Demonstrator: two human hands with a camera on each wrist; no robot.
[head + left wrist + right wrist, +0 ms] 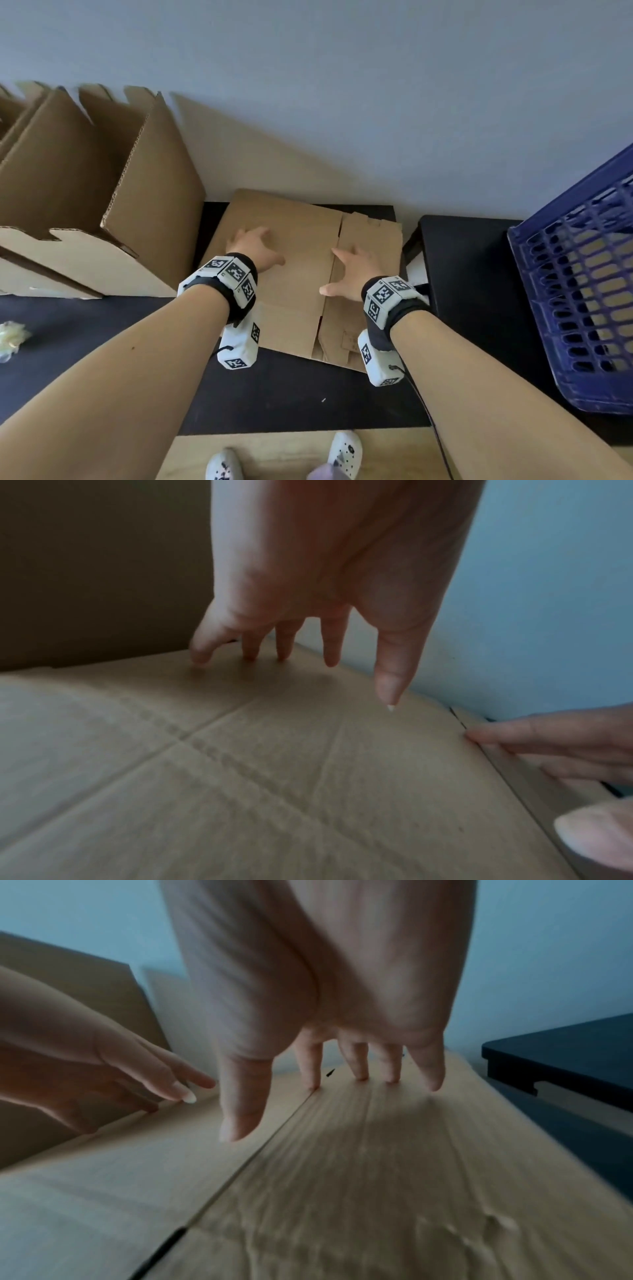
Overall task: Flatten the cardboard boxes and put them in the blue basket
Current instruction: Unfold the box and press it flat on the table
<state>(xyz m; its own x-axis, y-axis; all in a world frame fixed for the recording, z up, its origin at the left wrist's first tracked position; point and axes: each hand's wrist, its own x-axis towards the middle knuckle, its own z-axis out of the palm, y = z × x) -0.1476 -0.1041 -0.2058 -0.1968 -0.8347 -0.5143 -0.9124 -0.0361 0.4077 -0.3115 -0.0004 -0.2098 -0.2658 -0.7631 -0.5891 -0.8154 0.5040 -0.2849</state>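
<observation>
Now the left hand [255, 245] and right hand [349, 274], fingers spread, press one squashed box [294, 274] flat on the black table [291, 394], while more boxes [102, 192] stand unflattened and the blue basket [579, 291] waits nearby.

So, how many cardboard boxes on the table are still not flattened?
2, maybe more: one open box stands left of the flattened box under both hands, another is behind it at the left edge. Others may be hidden out of frame.
</observation>
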